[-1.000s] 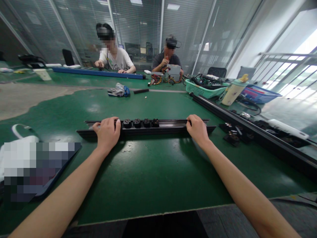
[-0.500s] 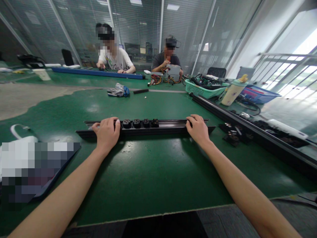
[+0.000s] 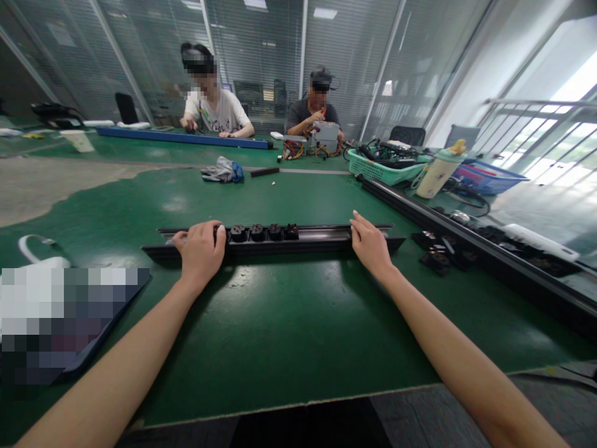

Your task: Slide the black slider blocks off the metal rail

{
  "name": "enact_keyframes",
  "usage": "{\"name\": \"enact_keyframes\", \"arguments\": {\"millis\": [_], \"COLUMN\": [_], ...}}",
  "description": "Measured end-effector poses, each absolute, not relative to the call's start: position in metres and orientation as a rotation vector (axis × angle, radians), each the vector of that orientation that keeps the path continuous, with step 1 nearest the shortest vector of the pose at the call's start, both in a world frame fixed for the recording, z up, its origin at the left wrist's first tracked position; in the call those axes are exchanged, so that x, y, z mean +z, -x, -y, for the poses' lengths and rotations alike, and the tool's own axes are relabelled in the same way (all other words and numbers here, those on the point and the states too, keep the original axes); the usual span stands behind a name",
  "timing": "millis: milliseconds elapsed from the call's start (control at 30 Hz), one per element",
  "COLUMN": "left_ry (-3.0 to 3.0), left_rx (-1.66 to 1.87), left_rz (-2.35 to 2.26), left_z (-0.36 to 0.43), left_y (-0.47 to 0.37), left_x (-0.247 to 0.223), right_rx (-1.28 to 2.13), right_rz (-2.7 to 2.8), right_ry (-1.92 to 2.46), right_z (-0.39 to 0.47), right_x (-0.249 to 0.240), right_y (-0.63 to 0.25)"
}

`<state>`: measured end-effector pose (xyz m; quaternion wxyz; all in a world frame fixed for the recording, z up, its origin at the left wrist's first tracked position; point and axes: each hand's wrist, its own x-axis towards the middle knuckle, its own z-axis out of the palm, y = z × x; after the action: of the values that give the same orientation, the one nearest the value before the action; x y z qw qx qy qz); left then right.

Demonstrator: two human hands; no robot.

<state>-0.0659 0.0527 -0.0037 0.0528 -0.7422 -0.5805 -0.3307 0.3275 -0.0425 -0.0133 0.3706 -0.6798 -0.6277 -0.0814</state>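
Note:
Across the table in front of me lies a long black channel-shaped power strip housing (image 3: 289, 248). Several round black socket modules (image 3: 256, 233) sit in a row inside it, left of its middle. My left hand (image 3: 201, 252) is closed over the left part of the housing, thumb on the near side, right beside the modules. My right hand (image 3: 372, 244) rests over the right part, its fingers stretched out toward the far edge and the index finger lifted. Between the modules and my right hand, the bare inside of the channel shows.
A long black rail (image 3: 466, 239) runs along the right, with loose black parts (image 3: 436, 258) next to it. A green basket (image 3: 387, 169), a tumbler (image 3: 438, 174) and gloves (image 3: 222, 170) lie farther back. Two people work across the table. A blurred-out item (image 3: 69, 323) is at left.
My right hand has loosened, its index finger straightening and rising above the far edge. My left hand and the housing stay in place.

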Motion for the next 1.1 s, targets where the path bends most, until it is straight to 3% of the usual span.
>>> {"name": "enact_keyframes", "arguments": {"millis": [1100], "left_ry": [2.253], "left_rx": [-0.988], "left_rz": [1.797], "left_z": [-0.053], "left_y": [0.065], "left_x": [-0.002], "right_rx": [-0.255], "right_rz": [1.539], "right_ry": [1.930], "right_z": [0.045], "right_x": [-0.001], "right_y": [-0.330]}}
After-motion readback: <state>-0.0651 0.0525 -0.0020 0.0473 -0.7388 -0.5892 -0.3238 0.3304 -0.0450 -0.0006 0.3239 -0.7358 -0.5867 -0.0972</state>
